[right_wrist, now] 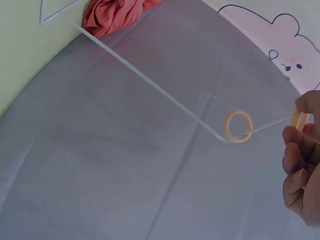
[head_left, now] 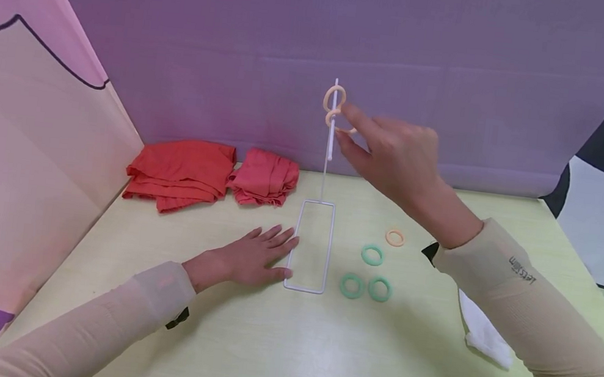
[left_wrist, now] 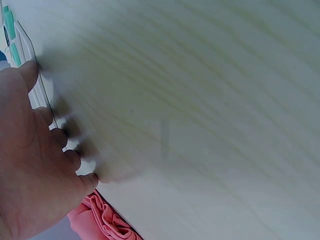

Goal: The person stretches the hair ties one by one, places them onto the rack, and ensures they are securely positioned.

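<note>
Yellow counter (head_left: 241, 342): wire stand (head_left: 326, 172) upright, base pressed flat by left hand (head_left: 250, 257); peach ring (right_wrist: 300, 120) apparently pinched by right hand (head_left: 394, 155) at the hook tip.

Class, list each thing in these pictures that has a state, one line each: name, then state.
Wire stand: upright, base flat on table.
Hung ring: on the stand's hook.
Second orange ring: pinched by right hand.
Left hand: flat, against the base.
Green rings: loose on table.
Red cloths: folded.

Thin white wire stand (head_left: 314, 246), upright on the table (head_left: 241, 342). One peach ring (head_left: 335, 98) hanging near the stand's top. Second peach ring (right_wrist: 299, 120) at the stand's arm tip.
</note>
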Tool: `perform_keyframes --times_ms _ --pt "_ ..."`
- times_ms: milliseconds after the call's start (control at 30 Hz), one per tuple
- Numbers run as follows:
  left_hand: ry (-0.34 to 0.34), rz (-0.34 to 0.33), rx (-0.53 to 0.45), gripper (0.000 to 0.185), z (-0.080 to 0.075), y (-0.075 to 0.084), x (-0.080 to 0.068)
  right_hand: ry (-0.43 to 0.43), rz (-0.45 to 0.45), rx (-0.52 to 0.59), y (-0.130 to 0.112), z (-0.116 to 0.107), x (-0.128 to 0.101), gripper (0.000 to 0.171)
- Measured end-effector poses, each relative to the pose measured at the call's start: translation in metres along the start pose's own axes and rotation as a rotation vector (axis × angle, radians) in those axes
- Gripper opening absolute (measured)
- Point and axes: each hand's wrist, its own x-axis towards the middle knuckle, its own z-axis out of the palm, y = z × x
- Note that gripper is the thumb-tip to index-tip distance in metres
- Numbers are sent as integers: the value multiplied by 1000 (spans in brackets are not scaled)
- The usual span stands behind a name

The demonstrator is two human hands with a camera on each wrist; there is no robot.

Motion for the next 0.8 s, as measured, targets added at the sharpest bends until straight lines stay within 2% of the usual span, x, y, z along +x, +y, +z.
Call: perform_keyframes --times_ms 233,800 --pt "2 -7 2 78 0 1 0 -49 53 -38 11 16 3 23" --pt "-14 -18 16 79 0 3 0 -79 108 -72 21 39 5 21"
